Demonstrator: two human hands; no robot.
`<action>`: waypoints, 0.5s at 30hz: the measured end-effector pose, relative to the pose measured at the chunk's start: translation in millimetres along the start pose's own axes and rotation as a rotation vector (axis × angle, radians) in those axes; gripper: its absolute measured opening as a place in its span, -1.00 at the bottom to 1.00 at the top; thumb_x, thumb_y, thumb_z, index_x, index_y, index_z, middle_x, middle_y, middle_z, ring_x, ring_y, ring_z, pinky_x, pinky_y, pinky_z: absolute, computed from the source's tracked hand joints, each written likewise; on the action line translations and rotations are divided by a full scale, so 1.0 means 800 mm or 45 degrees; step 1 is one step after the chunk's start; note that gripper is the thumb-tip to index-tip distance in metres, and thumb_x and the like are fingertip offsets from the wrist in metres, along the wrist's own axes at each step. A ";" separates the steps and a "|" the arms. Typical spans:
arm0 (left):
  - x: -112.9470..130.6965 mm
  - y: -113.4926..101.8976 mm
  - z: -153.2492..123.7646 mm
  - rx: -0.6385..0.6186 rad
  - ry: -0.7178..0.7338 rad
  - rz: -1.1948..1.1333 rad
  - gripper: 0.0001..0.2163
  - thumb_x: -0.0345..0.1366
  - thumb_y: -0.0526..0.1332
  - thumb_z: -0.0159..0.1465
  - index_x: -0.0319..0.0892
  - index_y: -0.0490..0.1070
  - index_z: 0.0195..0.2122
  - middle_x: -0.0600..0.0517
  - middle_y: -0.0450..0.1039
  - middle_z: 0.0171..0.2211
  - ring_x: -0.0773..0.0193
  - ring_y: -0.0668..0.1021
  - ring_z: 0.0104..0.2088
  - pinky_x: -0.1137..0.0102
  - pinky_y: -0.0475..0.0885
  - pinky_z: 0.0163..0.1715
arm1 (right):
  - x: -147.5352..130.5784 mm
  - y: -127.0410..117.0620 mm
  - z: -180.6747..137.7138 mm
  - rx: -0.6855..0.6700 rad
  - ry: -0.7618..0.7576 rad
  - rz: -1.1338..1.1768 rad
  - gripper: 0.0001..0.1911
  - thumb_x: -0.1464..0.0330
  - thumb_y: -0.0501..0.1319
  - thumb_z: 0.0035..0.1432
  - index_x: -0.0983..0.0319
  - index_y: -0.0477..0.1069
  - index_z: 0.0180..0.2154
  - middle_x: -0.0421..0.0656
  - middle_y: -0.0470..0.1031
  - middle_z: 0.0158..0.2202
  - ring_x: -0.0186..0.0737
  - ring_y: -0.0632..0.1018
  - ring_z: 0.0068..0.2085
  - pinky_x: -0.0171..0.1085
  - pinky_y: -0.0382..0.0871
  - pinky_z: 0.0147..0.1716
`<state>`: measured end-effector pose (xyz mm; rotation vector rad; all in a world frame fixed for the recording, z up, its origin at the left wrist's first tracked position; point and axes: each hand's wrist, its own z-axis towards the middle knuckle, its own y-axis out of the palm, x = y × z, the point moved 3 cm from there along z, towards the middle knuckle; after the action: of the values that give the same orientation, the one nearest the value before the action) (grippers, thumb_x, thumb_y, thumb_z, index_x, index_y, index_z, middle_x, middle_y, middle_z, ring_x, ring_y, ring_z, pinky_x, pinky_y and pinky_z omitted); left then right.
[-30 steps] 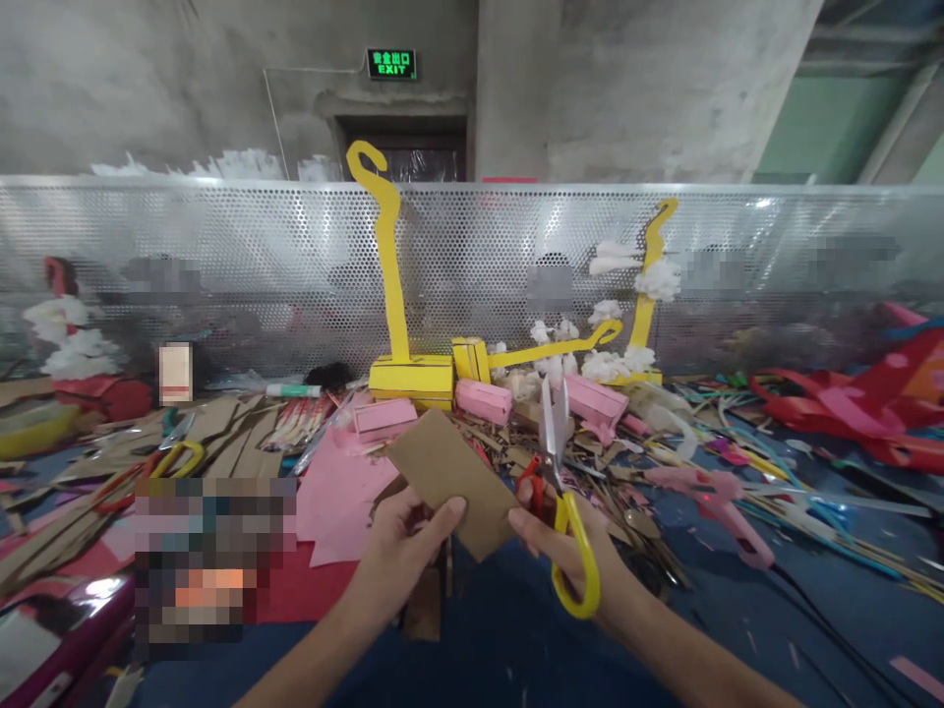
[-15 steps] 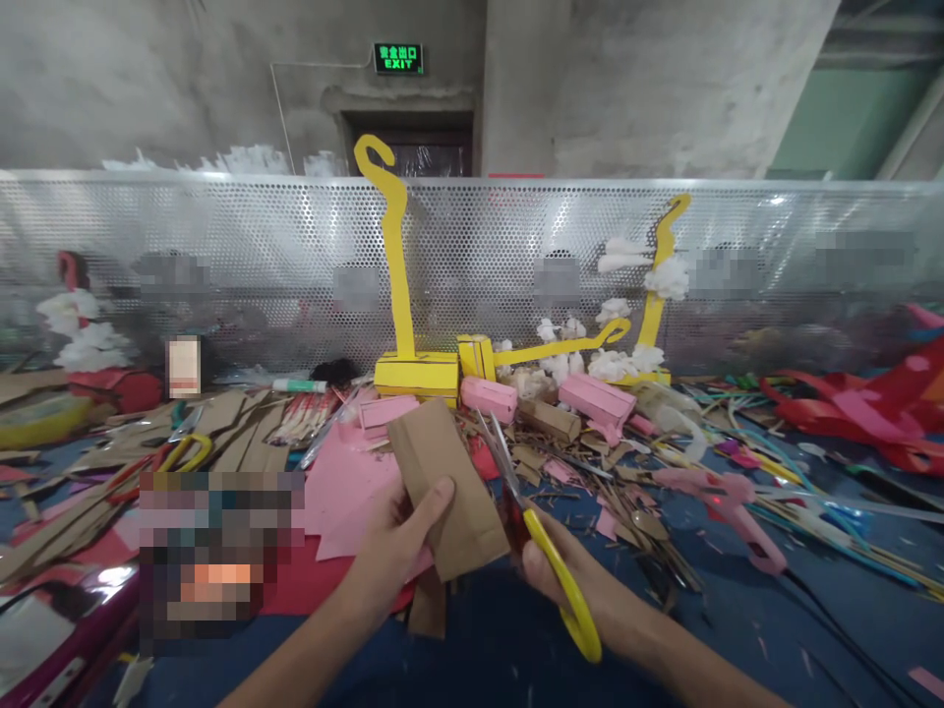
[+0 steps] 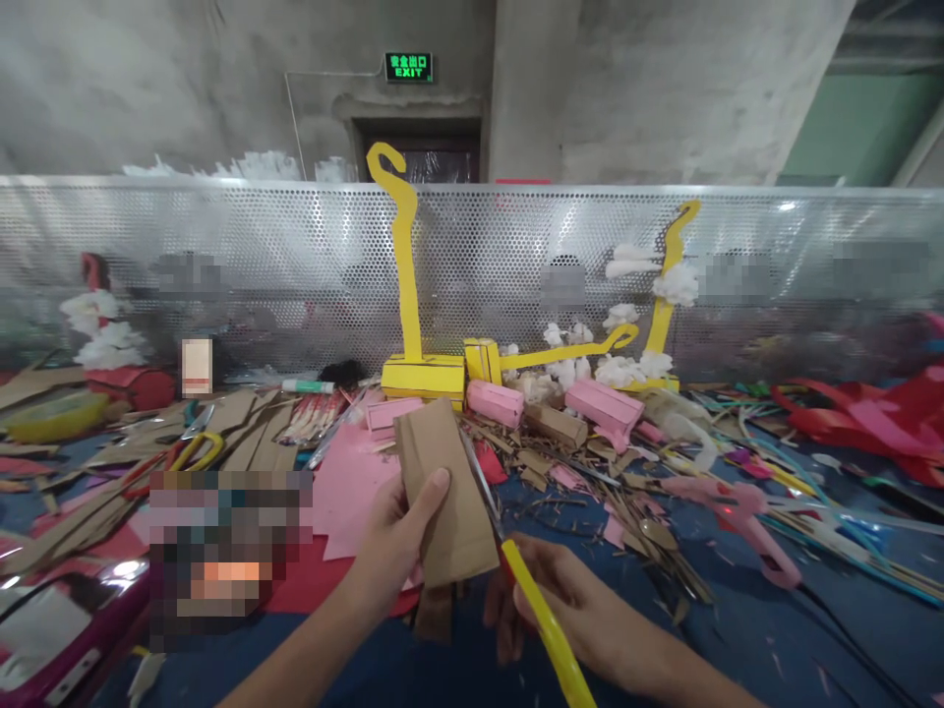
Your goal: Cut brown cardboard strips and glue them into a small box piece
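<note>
My left hand [image 3: 398,536] is closed on a brown cardboard rectangle [image 3: 442,492], thumb across its front, holding it upright near the middle of the view. My right hand [image 3: 567,610] grips yellow-handled scissors [image 3: 516,570]. Their blades run up along the cardboard's right edge, tips near its upper right side. A second cardboard strip [image 3: 434,615] shows below the held piece.
Cardboard scraps and pink paper [image 3: 346,482] litter the blue table. Yellow box models with hooked arms [image 3: 424,374], pink boxes [image 3: 601,403], a pink glue gun [image 3: 737,511] and red ribbons [image 3: 870,423] lie around. A perforated metal screen [image 3: 221,265] walls off the back.
The scissors swung from pointing upright, apart from the cardboard, leftwards until the blades lie along its right edge. The cardboard turned from tilted to nearly upright. My right hand dropped lower.
</note>
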<state>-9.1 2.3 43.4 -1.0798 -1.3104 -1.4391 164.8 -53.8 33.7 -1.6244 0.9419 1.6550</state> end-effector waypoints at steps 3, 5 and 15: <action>0.000 -0.002 -0.001 -0.010 0.030 0.052 -0.53 0.07 0.37 0.13 -0.28 0.56 -0.17 -0.10 0.63 -0.31 0.16 0.60 -0.36 0.39 0.53 -0.38 | 0.005 0.000 0.002 -0.005 0.003 -0.012 -0.43 -0.15 0.26 0.10 0.24 0.33 -0.27 -0.20 0.46 -0.35 -0.35 0.50 -0.48 -0.30 0.42 -0.40; -0.001 -0.002 -0.002 -0.013 0.044 0.073 -0.55 0.06 0.35 0.16 -0.27 0.55 -0.18 -0.10 0.62 -0.32 0.15 0.60 -0.34 0.39 0.53 -0.37 | 0.006 0.000 0.001 -0.021 0.001 -0.011 -0.43 -0.15 0.26 0.10 0.24 0.32 -0.28 -0.20 0.46 -0.36 -0.38 0.49 -0.50 -0.33 0.42 -0.43; -0.002 -0.004 -0.001 -0.004 0.063 0.103 -0.58 0.04 0.33 0.20 -0.25 0.54 -0.14 -0.10 0.62 -0.21 0.18 0.60 -0.30 0.41 0.53 -0.33 | 0.019 -0.003 -0.001 -0.031 0.053 0.054 -0.42 -0.14 0.22 0.16 0.24 0.30 -0.15 -0.21 0.49 -0.39 -0.42 0.50 -0.57 -0.39 0.39 -0.53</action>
<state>-11.9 1.7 41.1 -1.0809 -1.2163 -1.3997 166.4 -54.4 18.2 -1.6712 0.9868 1.6729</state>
